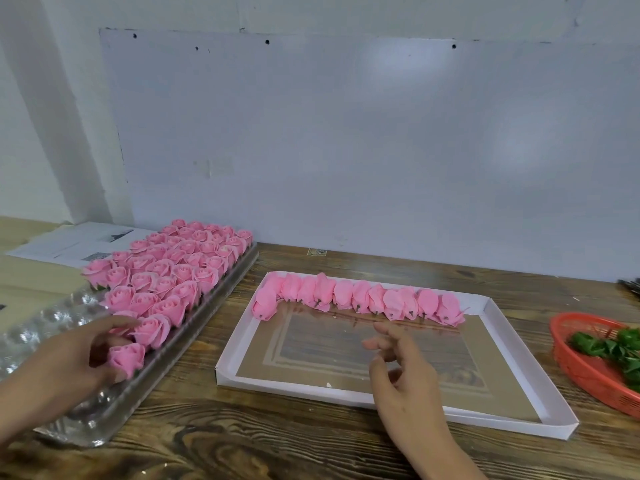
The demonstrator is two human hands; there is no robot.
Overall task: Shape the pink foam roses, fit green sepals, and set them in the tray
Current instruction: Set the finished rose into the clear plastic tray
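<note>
My left hand (74,355) grips one pink foam rose (126,358) at the near end of a clear plastic blister tray (214,303), which holds several upright pink roses (173,268). A white shallow tray (519,419) lies in the middle of the table. Along its far edge lies a row of roses on their sides (360,297), short stems pointing toward me. My right hand (398,365) hovers over this tray's near right part, fingers loosely spread, holding nothing. Green sepals (609,346) sit in an orange basket (585,375) at the right.
The wooden table (277,445) runs to a white wall panel behind. Printed papers (69,242) lie at the far left behind the blister tray. A dark object (632,285) pokes in at the right edge.
</note>
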